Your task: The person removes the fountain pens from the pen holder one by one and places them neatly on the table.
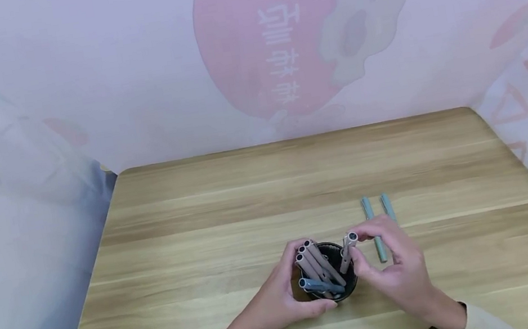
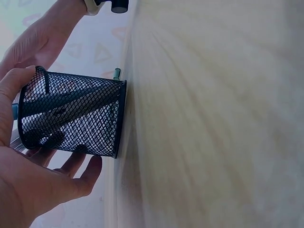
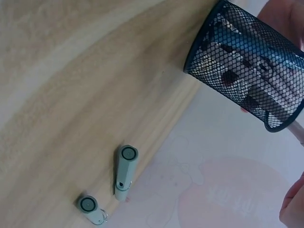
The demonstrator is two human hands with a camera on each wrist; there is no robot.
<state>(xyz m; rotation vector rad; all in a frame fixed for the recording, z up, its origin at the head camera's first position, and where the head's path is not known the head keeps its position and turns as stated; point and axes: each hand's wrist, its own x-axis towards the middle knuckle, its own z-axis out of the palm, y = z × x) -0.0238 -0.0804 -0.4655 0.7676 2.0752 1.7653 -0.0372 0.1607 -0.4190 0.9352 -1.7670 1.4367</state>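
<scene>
A black mesh pen cup [image 1: 331,254] stands on the table near the front. My left hand [image 1: 278,301] holds it, thumb and fingers curled round opposite sides, as the left wrist view also shows on the mesh wall [image 2: 71,114]. Leaning inside are several taupe pens [image 1: 312,262] and a dark blue pen [image 1: 320,285]. My right hand [image 1: 395,264] pinches another taupe pen [image 1: 346,260] between thumb and fingers at the cup's right rim, its lower part within the cup.
Two green pens, a left one [image 1: 368,209] and a right one [image 1: 387,204], lie on the wooden table [image 1: 199,214] beyond my right hand, which partly covers them. Printed cloth [image 1: 136,64] hangs behind the table and along its sides.
</scene>
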